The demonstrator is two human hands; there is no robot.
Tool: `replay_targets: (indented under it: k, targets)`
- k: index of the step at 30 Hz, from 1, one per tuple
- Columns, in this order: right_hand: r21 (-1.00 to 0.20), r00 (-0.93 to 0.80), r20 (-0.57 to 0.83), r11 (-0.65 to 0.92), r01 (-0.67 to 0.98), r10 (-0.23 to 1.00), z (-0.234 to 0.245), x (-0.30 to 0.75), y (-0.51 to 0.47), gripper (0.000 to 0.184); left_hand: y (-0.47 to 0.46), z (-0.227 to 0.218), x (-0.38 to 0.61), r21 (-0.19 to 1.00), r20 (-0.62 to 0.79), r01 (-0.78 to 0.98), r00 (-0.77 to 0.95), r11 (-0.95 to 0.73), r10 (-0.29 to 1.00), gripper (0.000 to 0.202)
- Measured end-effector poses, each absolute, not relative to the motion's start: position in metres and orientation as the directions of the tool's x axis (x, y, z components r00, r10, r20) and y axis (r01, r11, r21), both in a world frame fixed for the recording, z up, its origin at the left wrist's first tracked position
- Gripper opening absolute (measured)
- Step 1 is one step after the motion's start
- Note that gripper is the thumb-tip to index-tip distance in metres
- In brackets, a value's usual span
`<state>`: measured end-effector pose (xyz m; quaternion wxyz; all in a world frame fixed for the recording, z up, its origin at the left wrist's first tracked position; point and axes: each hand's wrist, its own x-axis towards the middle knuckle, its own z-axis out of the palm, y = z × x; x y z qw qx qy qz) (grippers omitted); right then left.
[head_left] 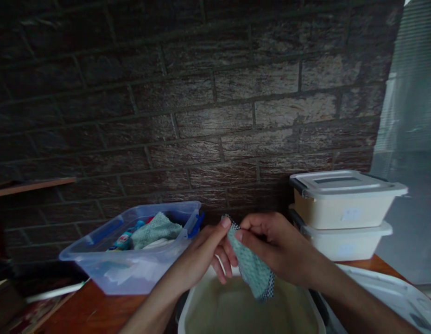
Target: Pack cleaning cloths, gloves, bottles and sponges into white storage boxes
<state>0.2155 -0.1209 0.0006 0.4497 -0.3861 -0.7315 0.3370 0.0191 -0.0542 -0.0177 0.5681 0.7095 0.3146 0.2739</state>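
Note:
Both hands hold a small green cloth [252, 266] with a dark checked edge above an open white tub [243, 311]. My left hand [205, 255] pinches the cloth's top corner between thumb and fingers. My right hand [271, 246] grips the same top edge from the right, fingers closed. The cloth hangs down between the hands into the tub's opening.
A clear blue-tinted bin [132, 260] with a green cloth and a bottle stands to the left on the wooden table [83, 311]. Two stacked white lidded boxes [344, 211] sit at the right. A white lid [392, 292] lies at the lower right. A dark brick wall is behind.

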Motion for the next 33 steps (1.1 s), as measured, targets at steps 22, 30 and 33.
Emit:
replay_targets:
  k: [22, 30, 33]
  targets:
    - [-0.93, -0.204, 0.309, 0.34, 0.142, 0.929, 0.049, 0.247, -0.147, 0.034, -0.04, -0.03, 0.004, 0.897, 0.153, 0.065, 0.882, -0.437, 0.446, 0.032]
    - [-0.933, 0.026, 0.342, 0.336, 0.129, 0.939, 0.047, 0.278, -0.151, 0.028, -0.044, -0.047, -0.029, 0.997, 0.028, -0.061, 0.827, 0.04, 0.561, 0.046]
    - [-0.951, 0.127, 0.295, 0.278, 0.133, 0.947, 0.028, 0.299, -0.143, 0.028, -0.044, -0.048, -0.04, 0.985, 0.022, -0.124, 0.788, 0.123, 0.616, 0.039]
